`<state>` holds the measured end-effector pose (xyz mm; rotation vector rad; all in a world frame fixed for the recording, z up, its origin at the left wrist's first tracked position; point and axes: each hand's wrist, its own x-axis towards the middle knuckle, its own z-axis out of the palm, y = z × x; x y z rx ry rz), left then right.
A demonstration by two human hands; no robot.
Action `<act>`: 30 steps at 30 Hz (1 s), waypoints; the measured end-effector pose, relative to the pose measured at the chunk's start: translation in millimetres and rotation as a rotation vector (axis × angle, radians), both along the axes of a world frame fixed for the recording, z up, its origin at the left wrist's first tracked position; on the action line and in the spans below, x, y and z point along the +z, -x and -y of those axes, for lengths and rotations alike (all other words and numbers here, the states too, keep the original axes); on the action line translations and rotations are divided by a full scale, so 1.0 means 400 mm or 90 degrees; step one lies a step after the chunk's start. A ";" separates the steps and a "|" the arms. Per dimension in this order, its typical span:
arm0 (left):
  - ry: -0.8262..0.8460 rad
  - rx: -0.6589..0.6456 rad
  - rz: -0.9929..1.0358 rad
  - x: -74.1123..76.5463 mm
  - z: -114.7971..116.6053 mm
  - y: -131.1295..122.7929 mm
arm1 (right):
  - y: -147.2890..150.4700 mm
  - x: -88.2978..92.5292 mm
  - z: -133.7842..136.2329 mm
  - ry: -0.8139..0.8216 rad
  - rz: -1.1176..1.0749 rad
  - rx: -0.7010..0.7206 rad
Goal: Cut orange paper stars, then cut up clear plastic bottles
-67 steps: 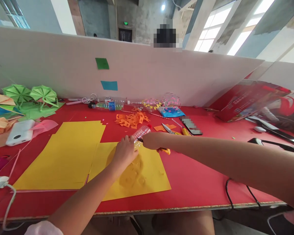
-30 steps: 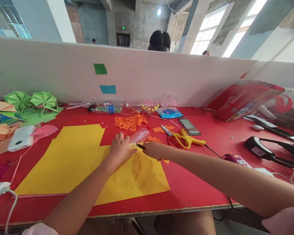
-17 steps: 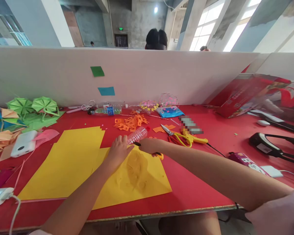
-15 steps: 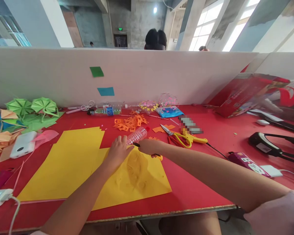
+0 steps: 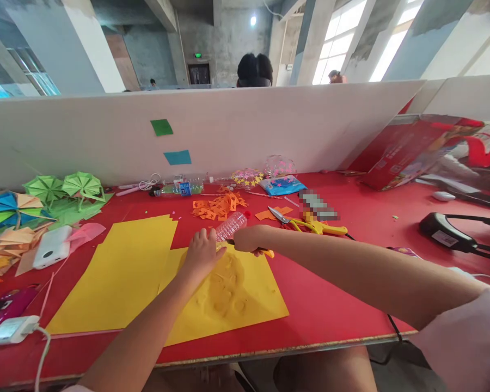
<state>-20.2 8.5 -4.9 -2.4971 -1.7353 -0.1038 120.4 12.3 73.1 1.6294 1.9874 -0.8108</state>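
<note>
A clear ribbed plastic bottle [image 5: 231, 226] with a red cap lies on its side on the red table [image 5: 338, 305], over the top edge of a yellow paper sheet [image 5: 232, 299]. My left hand [image 5: 202, 253] is closed on the bottle's near end. My right hand [image 5: 249, 238] is closed around a yellow-handled tool [image 5: 266, 252], its dark tip against the bottle. Whether the tool cuts into the plastic is hidden by my fingers.
A larger yellow sheet [image 5: 118, 272] lies to the left. Orange paper scraps [image 5: 218, 205], yellow scissors [image 5: 310, 224], a water bottle [image 5: 179, 188], green paper fans [image 5: 65, 188], a white power bank [image 5: 51, 247] and a red box [image 5: 416, 149] surround them. A white partition [image 5: 237, 128] stands behind.
Both hands stay on the bottle and tool in nearly the same place. The view has shifted a little; nothing was let go or picked up.
</note>
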 end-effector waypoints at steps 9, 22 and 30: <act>0.109 -0.022 0.146 0.000 -0.038 0.031 | -0.026 -0.042 0.021 0.065 0.019 -0.047; 0.182 0.005 0.308 -0.010 -0.053 0.044 | -0.078 -0.080 0.067 -0.205 -0.091 -0.062; 0.141 -0.012 0.218 0.006 -0.050 0.023 | -0.056 -0.106 0.071 -0.207 -0.049 -0.079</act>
